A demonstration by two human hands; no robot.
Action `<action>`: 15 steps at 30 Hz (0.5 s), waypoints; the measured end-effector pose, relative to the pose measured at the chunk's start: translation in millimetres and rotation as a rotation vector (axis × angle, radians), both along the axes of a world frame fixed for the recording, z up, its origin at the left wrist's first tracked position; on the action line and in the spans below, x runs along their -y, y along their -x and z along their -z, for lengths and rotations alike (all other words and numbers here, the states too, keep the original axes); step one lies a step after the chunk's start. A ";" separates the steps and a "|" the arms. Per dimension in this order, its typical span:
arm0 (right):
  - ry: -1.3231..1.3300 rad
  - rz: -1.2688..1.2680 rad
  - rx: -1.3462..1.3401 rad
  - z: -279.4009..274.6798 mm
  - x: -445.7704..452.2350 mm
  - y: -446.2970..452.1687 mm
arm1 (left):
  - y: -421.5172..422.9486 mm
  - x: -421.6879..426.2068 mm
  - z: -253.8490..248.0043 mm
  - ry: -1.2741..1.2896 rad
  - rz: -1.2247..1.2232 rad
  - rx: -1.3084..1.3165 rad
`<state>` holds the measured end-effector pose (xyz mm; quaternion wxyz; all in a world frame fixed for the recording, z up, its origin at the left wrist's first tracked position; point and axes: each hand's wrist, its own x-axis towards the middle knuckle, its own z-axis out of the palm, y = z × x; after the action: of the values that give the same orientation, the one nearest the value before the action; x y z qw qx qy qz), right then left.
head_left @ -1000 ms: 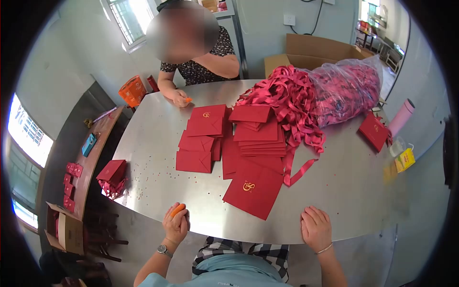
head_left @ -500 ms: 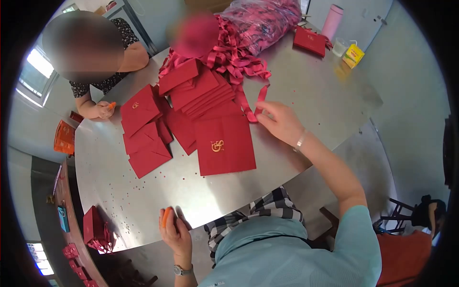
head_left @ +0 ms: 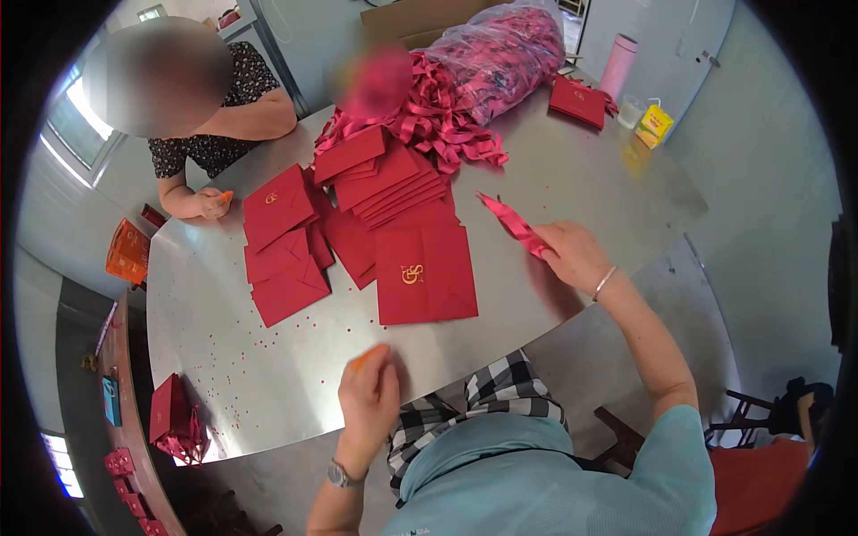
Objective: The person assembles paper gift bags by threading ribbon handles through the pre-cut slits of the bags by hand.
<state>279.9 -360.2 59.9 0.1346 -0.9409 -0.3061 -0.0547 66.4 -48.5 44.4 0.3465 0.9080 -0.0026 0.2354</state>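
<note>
My right hand point(head_left: 576, 255) is closed on a red ribbon point(head_left: 509, 219), held over the table to the right of the bags. My left hand point(head_left: 368, 402) is closed around a small orange object point(head_left: 369, 357) near the table's front edge; most of it is hidden by the fingers. Between the hands a flat red paper bag point(head_left: 426, 277) with a gold logo lies on the table. Behind it is a stack of folded red bags point(head_left: 393, 192), with more flat red bags point(head_left: 288, 286) to its left. A heap of red ribbons point(head_left: 447, 125) lies farther back.
A clear plastic bag of ribbons point(head_left: 509, 58) rests at the back of the metal table point(head_left: 617, 179). At the back right are a pink bottle point(head_left: 618, 64), a cup point(head_left: 631, 112) and a yellow carton point(head_left: 654, 126). Another person's hand point(head_left: 213, 204) holds something orange at the left.
My right hand has drawn the ribbon away from the heap, to the right and nearer me. My left hand has moved up and right with the orange object.
</note>
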 end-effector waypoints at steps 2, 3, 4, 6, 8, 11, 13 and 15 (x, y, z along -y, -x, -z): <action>-0.158 -0.032 0.122 -0.9 -3.6 -4.6 | -27.0 4.4 -3.7 -0.001 -0.044 0.013; -0.312 -0.066 0.241 -1.1 -6.6 -7.8 | -41.7 4.4 -3.1 -0.007 -0.068 0.027; -0.325 -0.086 0.246 1.4 -10.7 -12.6 | -53.8 3.2 -3.7 0.063 -0.098 -0.056; -0.378 -0.022 0.209 7.9 -44.0 -37.0 | -80.1 -6.9 16.1 0.057 -0.112 0.010; -0.193 0.131 0.137 16.8 -74.5 -60.8 | -97.9 -13.4 16.0 0.005 -0.181 -0.131; -0.082 0.191 0.110 36.7 -93.6 -90.3 | -111.6 -14.6 -3.6 -0.056 -0.276 -0.343; -0.100 0.165 0.127 39.1 -99.5 -92.0 | -115.5 -13.4 -6.6 -0.063 -0.313 -0.412; 0.044 0.151 0.238 36.5 -99.0 -86.4 | -115.8 -13.0 -9.2 -0.052 -0.331 -0.420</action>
<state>366.3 -261.2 23.4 0.0723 -0.9507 -0.2493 -0.1694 182.2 -35.4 53.6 0.2729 0.9336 0.2119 0.0953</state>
